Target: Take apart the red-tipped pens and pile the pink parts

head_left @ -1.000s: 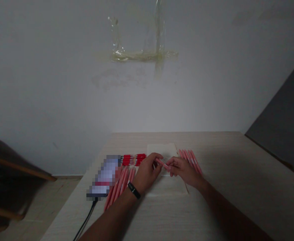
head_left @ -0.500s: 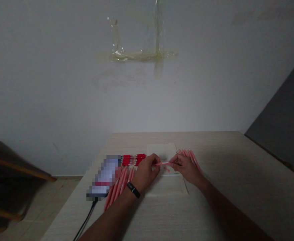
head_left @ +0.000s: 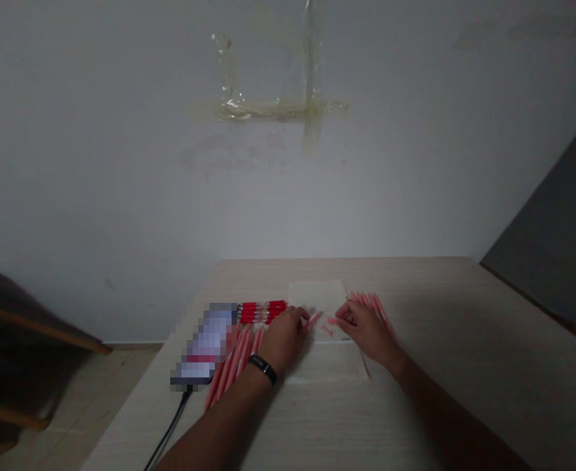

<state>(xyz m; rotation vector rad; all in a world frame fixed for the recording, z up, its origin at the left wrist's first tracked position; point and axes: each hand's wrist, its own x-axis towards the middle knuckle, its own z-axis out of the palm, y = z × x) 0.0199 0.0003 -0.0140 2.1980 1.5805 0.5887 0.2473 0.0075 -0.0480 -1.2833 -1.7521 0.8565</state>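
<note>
My left hand (head_left: 283, 338) is closed, pinching a short pink pen part (head_left: 311, 320) over a white sheet (head_left: 317, 296). A black band sits on that wrist. My right hand (head_left: 365, 329) is closed too, pinching another small pink piece (head_left: 332, 321) a little apart from the left one. A further pink bit (head_left: 326, 330) lies on the sheet between the hands. Several pink pens (head_left: 379, 307) lie behind my right hand. More pink pen barrels (head_left: 236, 360) lie left of my left hand, with a row of red caps (head_left: 262, 311) beyond them.
A pixelated phone-like object (head_left: 204, 347) with a black cable (head_left: 167, 432) lies at the pale wooden table's (head_left: 465, 366) left edge. A white wall with tape remains (head_left: 273, 108) stands behind. A dark wooden chair (head_left: 18, 353) is at far left.
The pink pen held in both hands has come apart: the hands have moved away from each other, each keeping a piece, and lowered towards the sheet.
</note>
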